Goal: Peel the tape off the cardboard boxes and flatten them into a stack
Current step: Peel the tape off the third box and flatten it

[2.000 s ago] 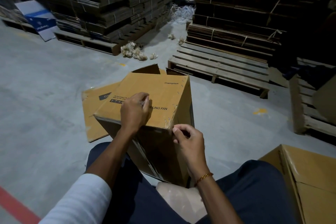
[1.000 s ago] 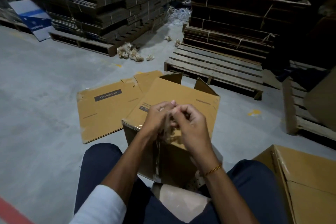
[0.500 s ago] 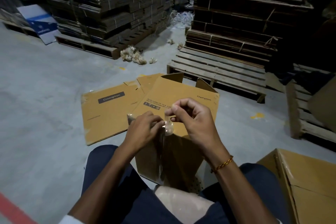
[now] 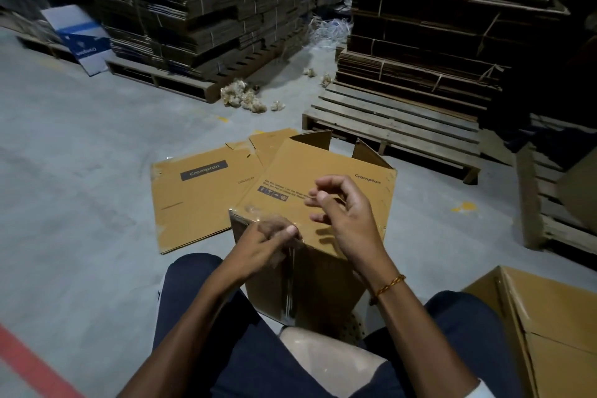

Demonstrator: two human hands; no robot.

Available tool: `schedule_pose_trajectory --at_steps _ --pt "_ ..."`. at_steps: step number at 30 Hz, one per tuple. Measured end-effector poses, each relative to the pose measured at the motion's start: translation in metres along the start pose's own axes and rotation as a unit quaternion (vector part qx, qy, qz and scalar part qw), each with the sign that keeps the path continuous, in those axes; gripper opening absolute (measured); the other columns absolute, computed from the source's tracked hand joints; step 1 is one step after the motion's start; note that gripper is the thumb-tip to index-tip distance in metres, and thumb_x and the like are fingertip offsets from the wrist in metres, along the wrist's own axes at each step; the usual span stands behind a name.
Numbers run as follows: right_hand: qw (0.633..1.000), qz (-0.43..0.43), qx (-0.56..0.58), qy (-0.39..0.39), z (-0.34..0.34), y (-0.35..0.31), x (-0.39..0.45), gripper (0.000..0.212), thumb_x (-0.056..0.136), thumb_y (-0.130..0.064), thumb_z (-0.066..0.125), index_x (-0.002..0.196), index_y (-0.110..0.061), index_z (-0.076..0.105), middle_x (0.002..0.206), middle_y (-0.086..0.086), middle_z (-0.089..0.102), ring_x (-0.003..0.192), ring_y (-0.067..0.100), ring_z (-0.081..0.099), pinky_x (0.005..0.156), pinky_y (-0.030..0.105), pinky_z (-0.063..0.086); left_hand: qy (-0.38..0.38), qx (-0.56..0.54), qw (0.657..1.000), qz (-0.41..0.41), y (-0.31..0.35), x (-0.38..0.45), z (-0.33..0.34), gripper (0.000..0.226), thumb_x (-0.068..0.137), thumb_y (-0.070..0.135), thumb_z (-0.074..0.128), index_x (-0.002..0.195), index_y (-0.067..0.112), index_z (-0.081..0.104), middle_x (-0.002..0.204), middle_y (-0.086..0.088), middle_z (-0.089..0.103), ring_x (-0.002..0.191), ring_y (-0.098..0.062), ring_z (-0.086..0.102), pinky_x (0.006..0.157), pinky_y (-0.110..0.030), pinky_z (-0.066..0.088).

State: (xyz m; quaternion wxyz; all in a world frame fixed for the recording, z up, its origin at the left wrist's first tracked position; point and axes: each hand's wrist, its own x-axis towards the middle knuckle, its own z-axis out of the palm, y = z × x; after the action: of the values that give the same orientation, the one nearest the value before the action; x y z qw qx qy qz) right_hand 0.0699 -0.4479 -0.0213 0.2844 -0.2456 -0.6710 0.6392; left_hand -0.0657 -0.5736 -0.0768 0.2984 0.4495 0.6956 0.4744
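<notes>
Grey concrete floor (image 4: 80,178), stacked cardboard (image 4: 210,10), pallets (image 4: 394,126)

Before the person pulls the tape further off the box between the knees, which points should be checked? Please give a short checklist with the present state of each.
1. Left hand holds the tape at the box's near top edge: ok, fingers pinch there.
2. Right hand has hold of the tape: cannot tell; its fingers are curled above the box, the clear tape is hard to see.
3. Box is steadied between the knees: ok.
4. Tape strip down the front seam is removed: not ok, it remains stuck.
5. Far flaps are open: ok, two stand up.
6. Flattened box lies ready on the floor for stacking: ok.
</notes>
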Motion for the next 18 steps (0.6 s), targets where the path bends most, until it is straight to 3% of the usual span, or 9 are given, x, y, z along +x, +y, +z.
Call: schedule_pose_trajectory --at_steps 2,5,7,9,12,13,15,18 --pt "0.983 -0.02 -0.185 0.002 -0.009 0.025 0.002 0.013 0.102 -0.019 0.054 0.113 -0.024 0.061 0.11 -0.008 0.064 0.104 0.014 0.062 0.081 0.028 0.053 0.031 -0.086 0.995 -0.028 0.003 -0.005 0.004 0.028 0.104 0.026 0.05 0.097 0.006 0.068 0.095 -0.005 0.073 0.086 -0.011 0.068 0.072 -0.022 0.051" --pt "0.924 -0.096 -0.368 -0.037 -0.013 0.064 -0.006 0.019 0.1 -0.016 0.054 0.117 -0.019 0.062 0.115 -0.008 0.056 0.108 0.01 0.051 0.086 0.023 0.041 0.078 -0.272 0.957 -0.059 0.006 -0.007 0.006 0.027 0.103 0.021 0.046 0.095 0.001 0.063 0.086 -0.016 0.064 0.081 -0.023 0.061 0.069 -0.026 0.051" --pt "0.891 -0.138 -0.43 -0.034 -0.012 0.072 -0.011 0.019 0.1 -0.015 0.054 0.116 -0.02 0.061 0.116 -0.009 0.055 0.107 0.008 0.045 0.085 0.02 0.036 0.108 -0.355 0.927 -0.061 0.005 -0.007 0.008 0.027 0.099 0.023 0.049 0.094 0.0 0.061 0.08 -0.013 0.06 0.078 -0.023 0.059 0.071 -0.029 0.052" --pt "0.871 -0.157 -0.466 -0.018 -0.012 0.074 -0.013 0.016 0.1 -0.015 0.053 0.114 -0.021 0.061 0.116 -0.01 0.054 0.106 0.007 0.042 0.086 0.018 0.035 0.147 -0.407 0.899 -0.062 -0.001 -0.009 0.006 0.026 0.1 0.025 0.048 0.091 0.003 0.061 0.078 -0.01 0.061 0.073 -0.02 0.061 0.062 -0.027 0.054" --pt "0.85 -0.172 -0.497 0.015 -0.017 0.077 -0.015 0.015 0.1 -0.017 0.054 0.111 -0.021 0.062 0.116 -0.009 0.055 0.105 0.008 0.044 0.088 0.017 0.038 0.253 -0.51 0.821 -0.043 -0.009 -0.017 -0.029 0.031 0.103 0.029 0.047 0.082 0.013 0.063 0.078 -0.004 0.062 0.072 -0.016 0.061 0.061 -0.027 0.056" --pt "0.848 -0.176 -0.499 0.021 -0.02 0.078 -0.015 0.015 0.1 -0.017 0.054 0.11 -0.021 0.063 0.115 -0.009 0.056 0.104 0.008 0.045 0.087 0.017 0.038 0.287 -0.494 0.821 -0.026 -0.012 -0.021 -0.047 0.031 0.102 0.033 0.049 0.081 0.015 0.062 0.081 -0.003 0.063 0.075 -0.017 0.062 0.065 -0.028 0.056" --pt "0.847 -0.182 -0.499 0.029 -0.026 0.078 -0.016 0.014 0.099 -0.016 0.054 0.109 -0.02 0.063 0.114 -0.007 0.057 0.103 0.01 0.046 0.087 0.018 0.037 0.327 -0.366 0.871 -0.024 -0.014 -0.031 -0.079 0.038 0.095 0.052 0.056 0.079 0.018 0.063 0.088 -0.006 0.066 0.08 -0.02 0.064 0.069 -0.032 0.053" --pt "0.85 -0.184 -0.492 0.033 -0.027 0.079 -0.017 0.015 0.099 -0.017 0.054 0.109 -0.02 0.064 0.115 -0.007 0.057 0.103 0.01 0.047 0.086 0.019 0.037 0.291 -0.253 0.919 -0.077 -0.01 -0.039 -0.098 0.075 0.069 0.09 0.054 0.073 0.015 0.06 0.102 -0.013 0.072 0.084 -0.023 0.07 0.072 -0.037 0.055"
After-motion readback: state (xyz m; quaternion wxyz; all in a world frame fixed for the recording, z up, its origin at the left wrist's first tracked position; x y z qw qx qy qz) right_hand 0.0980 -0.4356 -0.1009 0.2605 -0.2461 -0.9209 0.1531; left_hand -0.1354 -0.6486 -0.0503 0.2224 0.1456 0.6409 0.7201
